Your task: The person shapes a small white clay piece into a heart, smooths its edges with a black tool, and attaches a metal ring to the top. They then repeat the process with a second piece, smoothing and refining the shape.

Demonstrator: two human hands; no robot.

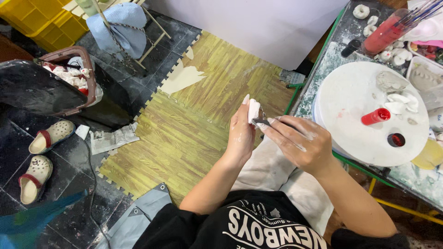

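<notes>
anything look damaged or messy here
Yes. The green foam floor mat has a torn patch near its far edge where the wood-grain surface has peeled to pale foam. A small red bottle lies on its side on the round white board, its cap off beside it.

Upper body: black short-sleeved T-shirt with large white block lettering across the chest, at 6 o'clock in the view. Forearms bare below the sleeves. Left hand (241, 133) and right hand (302, 143): no gloves, dusted with white residue. Lap: pale off-white trousers.
</notes>
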